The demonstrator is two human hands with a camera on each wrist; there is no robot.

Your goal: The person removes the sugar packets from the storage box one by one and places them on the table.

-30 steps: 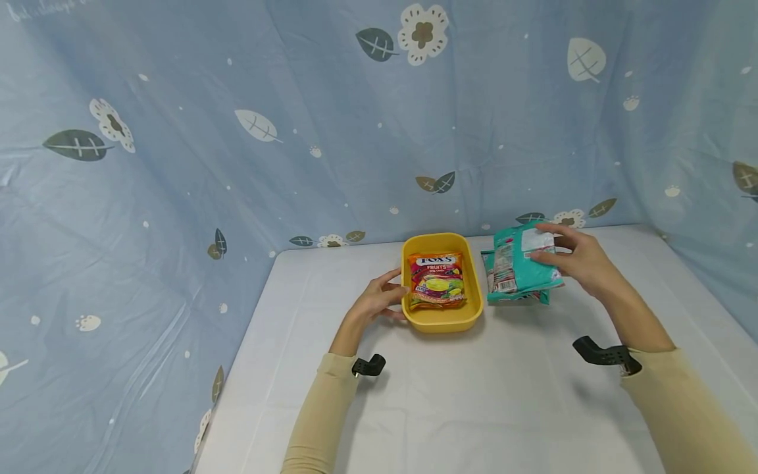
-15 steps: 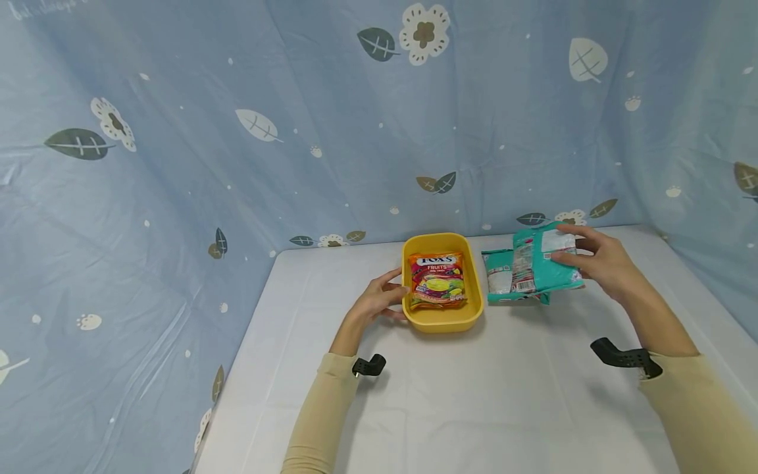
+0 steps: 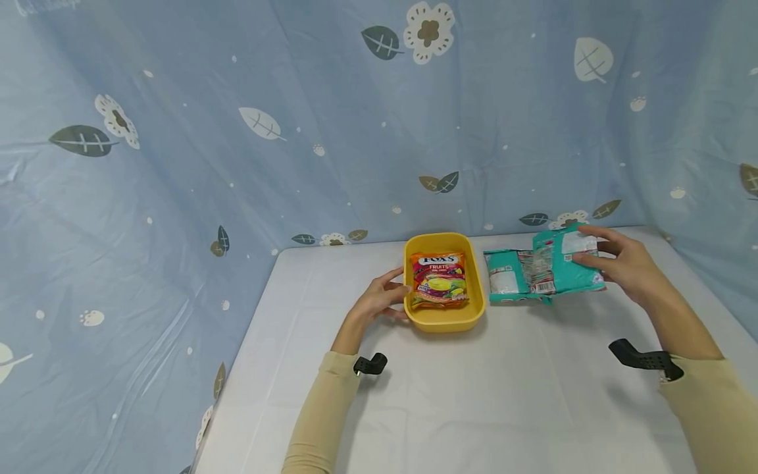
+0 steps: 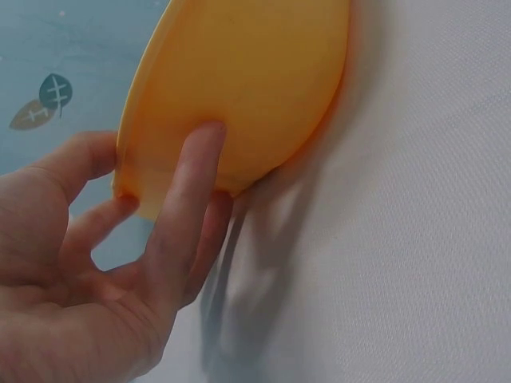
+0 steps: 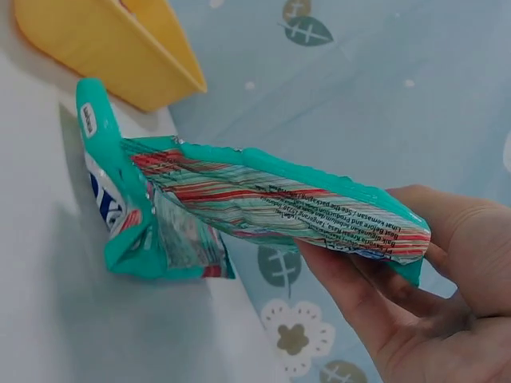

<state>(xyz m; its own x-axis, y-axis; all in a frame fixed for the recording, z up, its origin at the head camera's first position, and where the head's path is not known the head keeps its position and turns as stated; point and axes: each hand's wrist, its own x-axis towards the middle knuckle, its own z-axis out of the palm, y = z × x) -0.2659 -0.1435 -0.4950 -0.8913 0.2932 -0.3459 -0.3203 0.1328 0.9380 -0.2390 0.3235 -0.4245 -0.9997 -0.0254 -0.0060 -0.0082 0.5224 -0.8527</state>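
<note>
My left hand (image 3: pixel 379 296) grips the left side of a yellow plastic container (image 3: pixel 444 321); in the left wrist view its fingers (image 4: pixel 182 207) lie against the outer wall. Inside the container is an orange Fox's fruit candy bag (image 3: pixel 439 282). To the right, my right hand (image 3: pixel 628 263) holds a teal candy bag (image 3: pixel 571 260) by its right end, with the back print showing. A second teal bag (image 3: pixel 505 280) lies just left of it, partly covered by the held one. In the right wrist view the two teal bags overlap; whether they touch I cannot tell.
A white cloth-covered table (image 3: pixel 474 401) lies under everything. Behind and to the left hangs a blue curtain (image 3: pixel 331 145) with leaves and flowers, close behind the container and bags. Each wrist wears a black camera mount (image 3: pixel 370 363).
My right hand has moved to the right with the teal bag, uncovering more of the second teal bag. The left hand and the yellow container have stayed in place.
</note>
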